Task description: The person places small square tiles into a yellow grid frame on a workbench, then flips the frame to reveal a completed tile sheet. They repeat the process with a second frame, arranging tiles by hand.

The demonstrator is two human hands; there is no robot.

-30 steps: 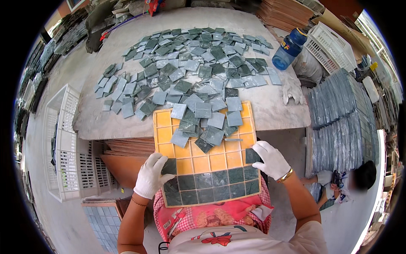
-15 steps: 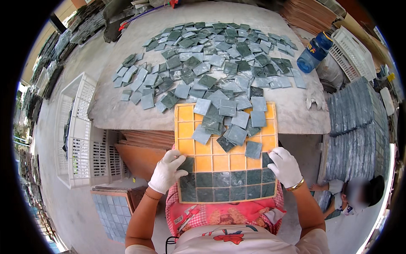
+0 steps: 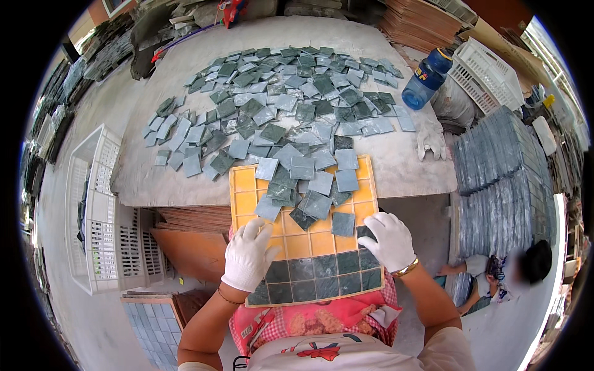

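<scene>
A yellow tray with a grid of raised dividers (image 3: 286, 244) leans from the table edge toward my lap. Its nearest two rows hold dark green stone tiles (image 3: 326, 264). Loose grey-green tiles (image 3: 302, 167) lie heaped over its far part. My left hand (image 3: 246, 255), in a white knit glove, is over the tray's left edge, thumb and fingers apart; the cell beneath is hidden. At the right edge, my gloved right hand (image 3: 391, 242) has thumb and fingertips on a dark green tile (image 3: 365, 233) in the third row. A single loose tile (image 3: 343, 224) rests nearby.
A wide pile of tiles (image 3: 284, 99) covers the table (image 3: 408, 167). A blue bottle (image 3: 427, 77) and a white glove (image 3: 430, 139) are at right. White crates (image 3: 96, 210) stand left, stacked tile panels (image 3: 495, 179) right. Another person (image 3: 495, 278) is at lower right.
The view has shifted, so tray and table appear farther left. My left hand has moved inward over the tray's edge and covers the tile there. My right hand stays at its tile.
</scene>
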